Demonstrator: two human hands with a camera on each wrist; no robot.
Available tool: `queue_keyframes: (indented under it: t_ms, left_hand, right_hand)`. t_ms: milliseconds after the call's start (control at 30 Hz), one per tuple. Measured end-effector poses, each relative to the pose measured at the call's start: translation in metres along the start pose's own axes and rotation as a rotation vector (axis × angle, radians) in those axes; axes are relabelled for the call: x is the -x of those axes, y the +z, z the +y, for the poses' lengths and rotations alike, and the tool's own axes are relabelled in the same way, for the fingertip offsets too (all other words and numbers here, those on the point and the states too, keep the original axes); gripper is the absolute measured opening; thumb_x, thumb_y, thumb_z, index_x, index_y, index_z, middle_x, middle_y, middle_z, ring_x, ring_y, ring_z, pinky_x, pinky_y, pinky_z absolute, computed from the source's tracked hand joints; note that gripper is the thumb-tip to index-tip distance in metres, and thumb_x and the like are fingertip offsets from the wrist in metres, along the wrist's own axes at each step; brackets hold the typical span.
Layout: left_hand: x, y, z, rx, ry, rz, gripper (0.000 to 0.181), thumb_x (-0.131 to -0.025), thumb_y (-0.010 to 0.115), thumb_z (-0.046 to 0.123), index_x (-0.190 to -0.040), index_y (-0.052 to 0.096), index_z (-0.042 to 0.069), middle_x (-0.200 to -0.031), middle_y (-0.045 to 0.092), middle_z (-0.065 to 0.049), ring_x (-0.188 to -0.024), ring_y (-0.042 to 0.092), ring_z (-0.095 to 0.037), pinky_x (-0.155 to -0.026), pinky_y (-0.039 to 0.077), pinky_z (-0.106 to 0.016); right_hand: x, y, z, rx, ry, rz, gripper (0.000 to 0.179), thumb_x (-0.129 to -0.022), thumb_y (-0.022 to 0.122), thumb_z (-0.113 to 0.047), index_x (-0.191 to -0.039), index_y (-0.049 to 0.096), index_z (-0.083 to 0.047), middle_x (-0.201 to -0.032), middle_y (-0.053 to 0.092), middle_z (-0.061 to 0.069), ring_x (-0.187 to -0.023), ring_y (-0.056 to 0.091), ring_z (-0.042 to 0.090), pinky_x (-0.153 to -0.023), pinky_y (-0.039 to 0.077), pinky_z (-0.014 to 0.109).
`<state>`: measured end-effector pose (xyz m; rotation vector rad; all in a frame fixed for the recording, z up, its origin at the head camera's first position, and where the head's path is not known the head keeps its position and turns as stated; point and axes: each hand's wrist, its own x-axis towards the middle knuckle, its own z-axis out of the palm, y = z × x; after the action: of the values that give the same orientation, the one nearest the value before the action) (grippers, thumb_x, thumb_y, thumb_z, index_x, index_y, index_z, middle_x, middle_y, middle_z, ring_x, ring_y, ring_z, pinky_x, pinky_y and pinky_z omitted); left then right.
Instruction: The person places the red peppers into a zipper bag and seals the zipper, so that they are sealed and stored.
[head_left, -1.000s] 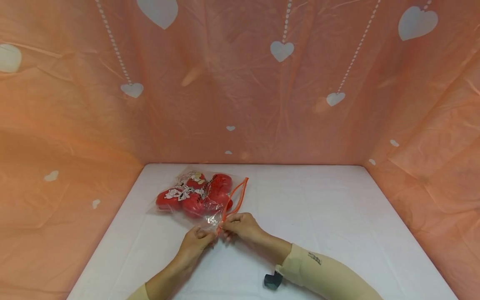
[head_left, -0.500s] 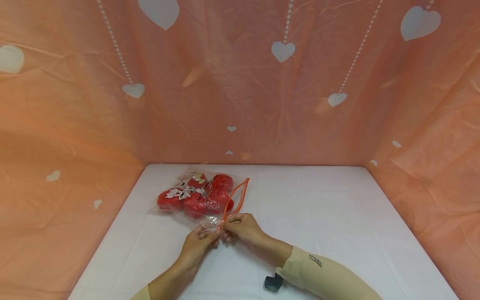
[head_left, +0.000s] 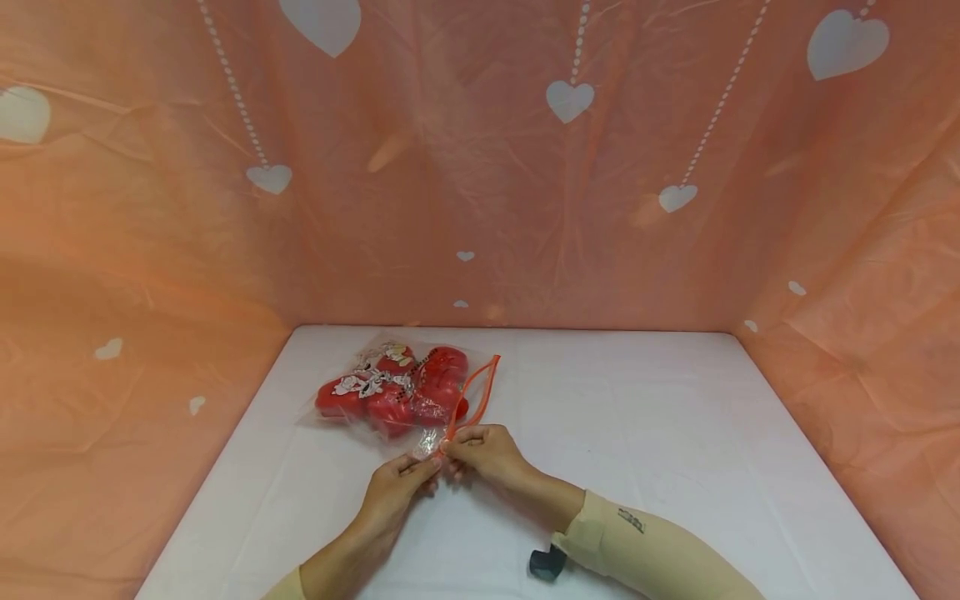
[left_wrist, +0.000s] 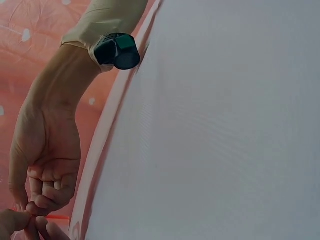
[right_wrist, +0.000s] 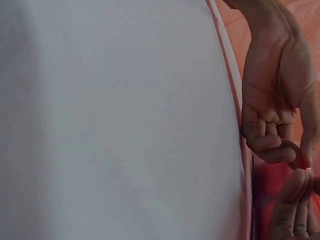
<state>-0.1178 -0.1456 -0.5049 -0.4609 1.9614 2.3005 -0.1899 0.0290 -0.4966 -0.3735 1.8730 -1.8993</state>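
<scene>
A clear printed plastic bag (head_left: 430,440) lies on the table's left side, with several rounded red objects (head_left: 390,410) inside; their kind is unclear through the film. Along its right-hand opening runs an orange zip strip (head_left: 489,390), spread into a narrow loop at the far end. My right hand (head_left: 487,452) pinches the strip near the bag's front corner. Thumb and fingers of my left hand (head_left: 392,490) pinch that same corner, close beside the right fingertips. In the right wrist view, the left hand (right_wrist: 277,95) has curled fingers meeting the right hand's fingertips (right_wrist: 292,192).
The white-covered table (head_left: 637,433) extends to the right of the bag. Orange curtains (head_left: 510,183) with white hearts enclose its back and sides. A dark wrist camera (head_left: 547,563) sits under the right sleeve.
My left hand has shifted slightly right, its fingertips now closer to the right hand on the strip. The right hand and the bag stay nearly in place.
</scene>
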Motion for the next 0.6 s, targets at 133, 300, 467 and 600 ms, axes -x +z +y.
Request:
queue_keyframes:
  t_ms: [133,300,467,600]
  left_hand:
    - [0.0,0.0,-0.001,0.014,-0.005,0.001,0.012,-0.101,0.074,0.008,-0.099,0.071,-0.003,-0.086,0.074,-0.005,-0.075,0.066,-0.013,-0.072,0.057,-0.024]
    - [-0.002,0.003,-0.001,0.036,0.003,0.003,0.01,-0.101,0.073,0.005,-0.099,0.071,-0.005,-0.083,0.072,-0.006,-0.073,0.066,-0.012,-0.07,0.057,-0.024]
    - [-0.003,0.005,-0.003,0.046,0.022,0.01,0.009,-0.101,0.071,0.001,-0.101,0.07,-0.008,-0.082,0.071,-0.006,-0.072,0.064,-0.011,-0.068,0.056,-0.024]
    - [-0.004,0.007,-0.004,0.068,0.034,0.01,0.009,-0.101,0.071,0.0,-0.101,0.07,-0.009,-0.08,0.07,-0.005,-0.07,0.063,-0.011,-0.066,0.055,-0.023]
  right_hand:
    - [0.0,-0.001,-0.001,-0.008,0.002,-0.002,0.017,-0.099,0.072,-0.005,-0.098,0.073,0.013,-0.073,0.073,0.004,-0.06,0.067,0.01,-0.06,0.055,0.023]
    - [-0.003,-0.006,-0.005,0.064,-0.016,0.031,0.018,-0.099,0.071,-0.007,-0.098,0.074,0.011,-0.075,0.075,0.007,-0.059,0.068,0.009,-0.059,0.053,0.022]
    - [-0.011,-0.014,-0.006,0.081,-0.009,0.067,0.02,-0.099,0.074,-0.009,-0.1,0.075,0.011,-0.077,0.076,0.013,-0.06,0.068,0.009,-0.058,0.052,0.022]
    - [-0.017,-0.02,-0.006,0.099,-0.005,0.091,0.021,-0.097,0.076,-0.01,-0.1,0.075,0.01,-0.076,0.077,0.012,-0.059,0.068,0.008,-0.056,0.051,0.022]
